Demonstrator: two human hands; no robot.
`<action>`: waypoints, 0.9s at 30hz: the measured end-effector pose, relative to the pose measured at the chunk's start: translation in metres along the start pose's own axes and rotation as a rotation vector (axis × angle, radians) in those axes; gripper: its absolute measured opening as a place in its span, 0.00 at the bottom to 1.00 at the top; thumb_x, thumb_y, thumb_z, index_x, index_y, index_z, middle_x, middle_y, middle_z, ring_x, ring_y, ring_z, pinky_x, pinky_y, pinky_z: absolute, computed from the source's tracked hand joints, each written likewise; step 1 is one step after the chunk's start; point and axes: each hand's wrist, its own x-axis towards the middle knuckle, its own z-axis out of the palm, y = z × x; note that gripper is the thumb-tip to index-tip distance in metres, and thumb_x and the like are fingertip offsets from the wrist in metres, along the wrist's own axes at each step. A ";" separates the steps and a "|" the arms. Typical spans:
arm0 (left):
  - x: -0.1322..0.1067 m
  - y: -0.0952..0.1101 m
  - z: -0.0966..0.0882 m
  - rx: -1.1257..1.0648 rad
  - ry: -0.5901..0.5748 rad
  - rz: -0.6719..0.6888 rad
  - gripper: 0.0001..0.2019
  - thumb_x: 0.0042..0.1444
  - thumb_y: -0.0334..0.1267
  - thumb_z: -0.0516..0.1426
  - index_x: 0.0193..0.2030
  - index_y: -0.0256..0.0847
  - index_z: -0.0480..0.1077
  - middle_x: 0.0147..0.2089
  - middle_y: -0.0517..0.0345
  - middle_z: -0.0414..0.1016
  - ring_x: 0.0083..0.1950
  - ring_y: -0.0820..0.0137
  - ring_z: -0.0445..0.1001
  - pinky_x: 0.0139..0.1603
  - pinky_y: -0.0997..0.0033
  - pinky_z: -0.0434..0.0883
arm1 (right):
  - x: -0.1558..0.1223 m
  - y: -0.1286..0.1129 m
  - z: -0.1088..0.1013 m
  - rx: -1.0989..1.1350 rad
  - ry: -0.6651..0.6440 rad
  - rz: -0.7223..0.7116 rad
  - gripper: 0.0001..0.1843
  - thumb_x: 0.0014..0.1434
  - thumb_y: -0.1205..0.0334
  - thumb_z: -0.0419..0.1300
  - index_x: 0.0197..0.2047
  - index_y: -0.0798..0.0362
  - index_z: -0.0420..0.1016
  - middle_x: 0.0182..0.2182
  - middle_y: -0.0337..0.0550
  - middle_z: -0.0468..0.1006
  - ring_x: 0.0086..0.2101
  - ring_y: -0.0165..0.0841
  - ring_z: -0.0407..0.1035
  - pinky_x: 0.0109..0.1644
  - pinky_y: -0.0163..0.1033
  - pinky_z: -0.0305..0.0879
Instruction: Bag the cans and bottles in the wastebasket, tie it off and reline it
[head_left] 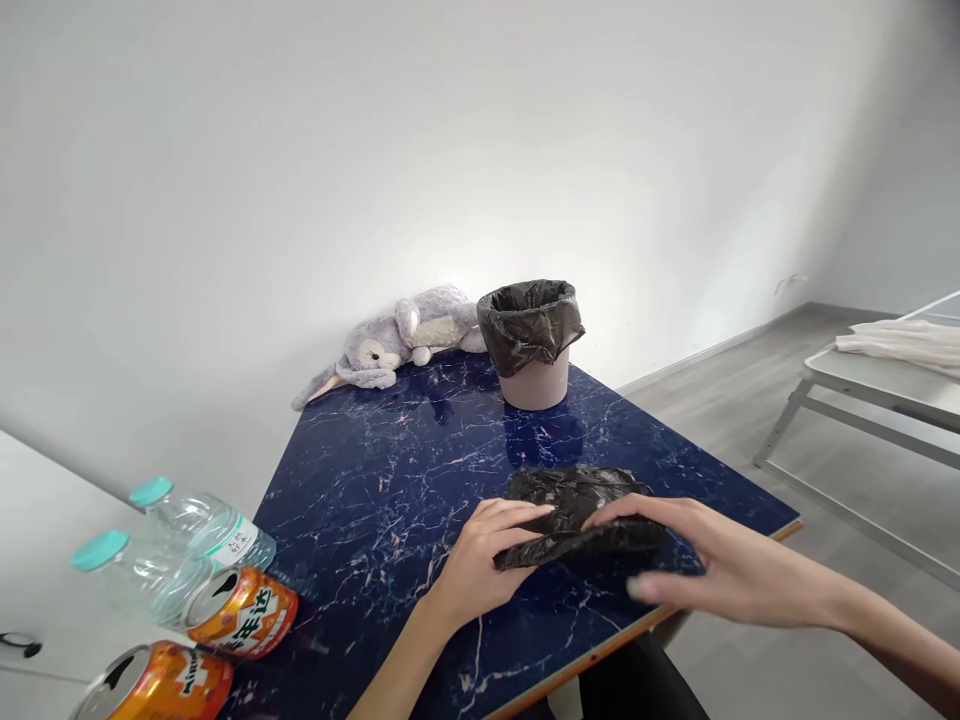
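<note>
A crumpled black plastic bag (574, 488) lies on the blue marbled table, folded over toward me at its near side. My left hand (478, 562) holds the bag's left near edge, fingers on top and thumb beneath. At the right, my right hand (709, 562) rests its fingertips on the bag. Its thumb is stretched well apart, off the bag and slightly blurred, so this hand is open. Beyond the bag stands a pinkish bin (536, 388) with a black bag liner (529, 335) folded over its rim.
A grey plush rabbit (409, 335) lies against the wall. At the left stand two clear bottles with teal caps (101, 550) and two orange drink cans (251, 612). The table (375, 480) ends at a wooden edge near me. A white folding table (892, 375) stands at right.
</note>
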 end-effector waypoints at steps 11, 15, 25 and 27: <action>0.021 0.007 0.016 -0.155 0.034 -0.295 0.21 0.74 0.52 0.53 0.35 0.44 0.78 0.28 0.60 0.79 0.25 0.70 0.73 0.30 0.68 0.70 | 0.008 0.041 0.022 -0.038 0.123 0.122 0.29 0.74 0.37 0.49 0.45 0.48 0.84 0.34 0.44 0.85 0.33 0.42 0.80 0.32 0.39 0.74; 0.039 -0.002 0.032 -0.079 0.186 -0.384 0.16 0.74 0.52 0.52 0.53 0.48 0.76 0.42 0.57 0.85 0.39 0.62 0.83 0.43 0.63 0.77 | 0.023 0.059 0.039 -0.123 0.388 0.231 0.24 0.73 0.43 0.50 0.59 0.48 0.77 0.47 0.48 0.85 0.45 0.48 0.81 0.42 0.45 0.78; 0.037 -0.023 0.047 0.355 0.404 -0.322 0.34 0.72 0.46 0.55 0.78 0.45 0.45 0.76 0.37 0.55 0.77 0.47 0.56 0.73 0.36 0.60 | 0.044 -0.005 0.106 -0.605 0.375 -0.119 0.37 0.77 0.44 0.48 0.82 0.46 0.46 0.78 0.49 0.51 0.76 0.57 0.43 0.76 0.71 0.49; 0.033 -0.027 0.042 0.366 0.422 -0.332 0.34 0.72 0.45 0.55 0.78 0.45 0.44 0.77 0.36 0.53 0.78 0.47 0.54 0.73 0.35 0.59 | 0.050 0.003 0.117 -0.602 0.306 -0.072 0.40 0.76 0.39 0.47 0.82 0.44 0.43 0.79 0.50 0.47 0.76 0.60 0.40 0.73 0.75 0.53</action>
